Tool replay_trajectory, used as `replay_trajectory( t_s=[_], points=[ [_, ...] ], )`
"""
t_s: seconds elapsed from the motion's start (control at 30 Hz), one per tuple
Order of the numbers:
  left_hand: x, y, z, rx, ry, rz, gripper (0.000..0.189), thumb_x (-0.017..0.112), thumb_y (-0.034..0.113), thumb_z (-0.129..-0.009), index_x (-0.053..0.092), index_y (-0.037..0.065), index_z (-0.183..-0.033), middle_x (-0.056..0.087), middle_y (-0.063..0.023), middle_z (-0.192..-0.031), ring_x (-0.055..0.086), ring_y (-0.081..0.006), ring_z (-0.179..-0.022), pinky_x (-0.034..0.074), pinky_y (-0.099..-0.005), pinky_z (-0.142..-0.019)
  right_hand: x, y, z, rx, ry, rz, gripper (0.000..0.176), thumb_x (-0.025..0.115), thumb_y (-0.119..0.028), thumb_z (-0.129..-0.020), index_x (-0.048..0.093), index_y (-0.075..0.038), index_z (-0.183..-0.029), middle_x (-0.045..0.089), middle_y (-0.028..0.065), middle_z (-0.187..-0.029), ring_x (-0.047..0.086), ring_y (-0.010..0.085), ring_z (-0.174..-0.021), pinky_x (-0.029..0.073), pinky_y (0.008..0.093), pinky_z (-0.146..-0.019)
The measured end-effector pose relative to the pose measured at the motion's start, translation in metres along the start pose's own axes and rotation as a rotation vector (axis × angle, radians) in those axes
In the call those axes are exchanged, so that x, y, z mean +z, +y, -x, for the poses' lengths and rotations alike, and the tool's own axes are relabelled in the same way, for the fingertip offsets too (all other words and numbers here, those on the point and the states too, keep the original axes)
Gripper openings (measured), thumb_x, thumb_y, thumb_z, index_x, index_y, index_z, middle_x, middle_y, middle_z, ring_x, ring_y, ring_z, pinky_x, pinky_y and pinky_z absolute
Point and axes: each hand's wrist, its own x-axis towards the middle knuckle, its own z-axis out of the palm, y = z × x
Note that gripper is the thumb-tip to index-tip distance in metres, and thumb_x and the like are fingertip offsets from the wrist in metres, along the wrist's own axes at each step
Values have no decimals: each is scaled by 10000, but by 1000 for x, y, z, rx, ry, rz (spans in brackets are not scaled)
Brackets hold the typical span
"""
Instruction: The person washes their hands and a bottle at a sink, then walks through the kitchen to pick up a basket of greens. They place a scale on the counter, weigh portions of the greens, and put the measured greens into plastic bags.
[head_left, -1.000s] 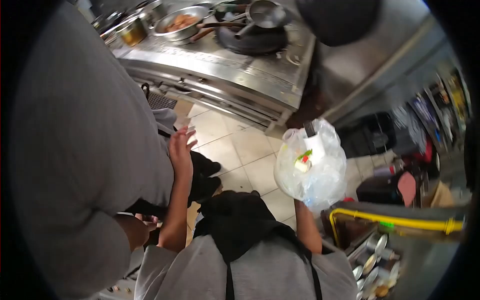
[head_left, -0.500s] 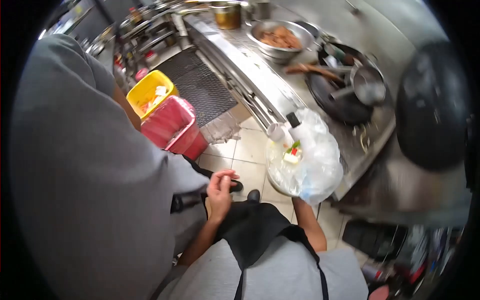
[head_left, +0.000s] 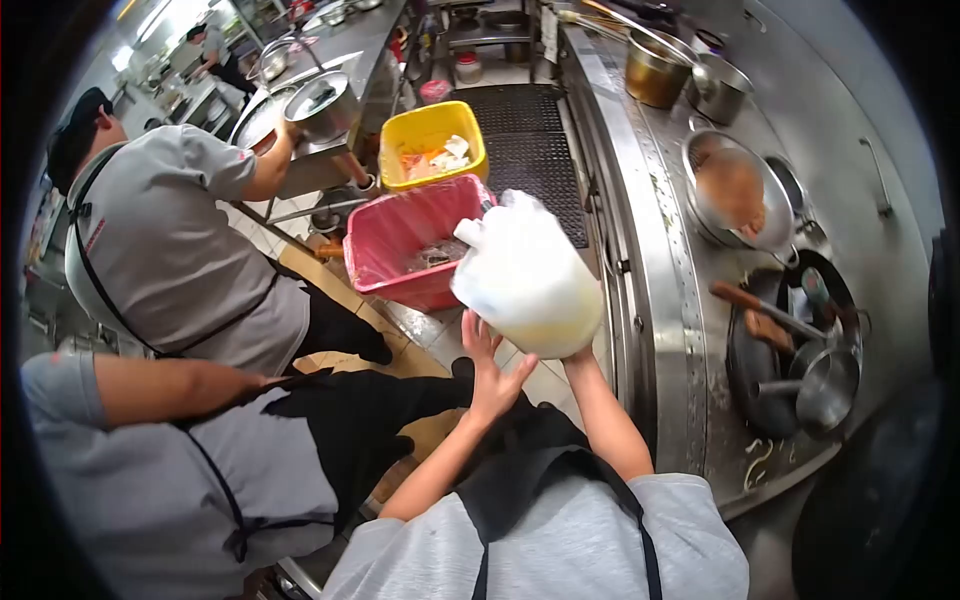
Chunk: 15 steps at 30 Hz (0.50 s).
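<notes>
Where the hands are: apart from each other, both at the near end of a bulky white container (head_left: pixel 535 285).
Right hand (head_left: pixel 577 358): beneath that end, its fingers hidden, so I cannot tell how they close on it.
Left hand (head_left: pixel 490 378): fingers spread, just beside the container's lower edge.
White container: held up off the floor, tilted, its far end overlapping the right side of the red bin (head_left: pixel 395 222) in view.
Yellow bin (head_left: pixel 430 118): just beyond the red one, with scraps (head_left: pixel 435 160) inside.
Steel worktop (head_left: pixel 690 300): to the right, bearing a metal basin (head_left: pixel 705 220) of brownish food, a dark wok (head_left: pixel 745 365) and a saucepan (head_left: pixel 832 385).
Co-worker (head_left: pixel 180 240): on the left, in grey, one hand at a lidded pot (head_left: pixel 320 110).
</notes>
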Motion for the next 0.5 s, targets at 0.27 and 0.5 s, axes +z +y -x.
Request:
replay_trajectory(
  t_s=[0.27, 0.5],
  points=[
    [-85, -127, -196, -758, 212, 801, 668, 294, 541, -858, 163, 111, -1353, 242, -144, -1369, 264, -324, -1250, 283, -542, -958, 6, 69, -200, 10, 110, 1356, 623, 430, -534, -825, 407, -58, -1226, 445, 188, -1205, 460, 303, -1071, 382, 376, -884],
    [-144, -206, -302, -1089, 137, 875, 642, 237, 552, -806, 387, 117, -1253, 441, -162, -1230, 462, -356, -1096, 391, -573, -847, 14, 144, -342, 231, -1, 1692, 483, 481, -421, -831, 473, -23, -1104, 566, 228, -1008, 513, 369, -1008, 414, 399, -843]
  ],
)
